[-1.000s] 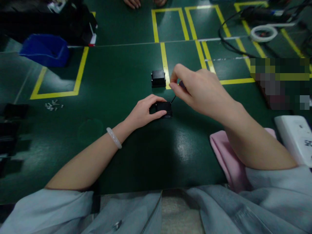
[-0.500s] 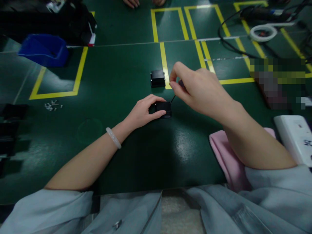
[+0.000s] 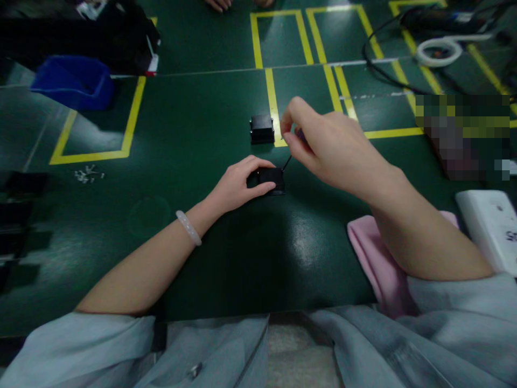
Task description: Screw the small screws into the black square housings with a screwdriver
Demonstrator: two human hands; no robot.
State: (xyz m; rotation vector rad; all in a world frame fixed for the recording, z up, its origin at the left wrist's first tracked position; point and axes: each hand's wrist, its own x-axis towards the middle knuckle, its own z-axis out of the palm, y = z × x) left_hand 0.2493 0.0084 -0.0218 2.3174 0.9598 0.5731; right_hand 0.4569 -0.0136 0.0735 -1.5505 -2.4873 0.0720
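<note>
Dark marking (image 3: 511, 236) on the white box (image 3: 480, 218) is unreadable.

One head-worn camera looked forward and down across the counter (image 3: 226, 264) at close range, from above its near edge (image 3: 218, 316).

Left hand (image 3: 237, 183) gripping low, right hand (image 3: 333, 143) raised higher, curled

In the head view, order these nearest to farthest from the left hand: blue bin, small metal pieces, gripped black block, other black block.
1. Gripped black block: in the left hand.
2. Other black block: just beyond it.
3. Small metal pieces: off to the left.
4. Blue bin: left, beyond the pieces.
</note>
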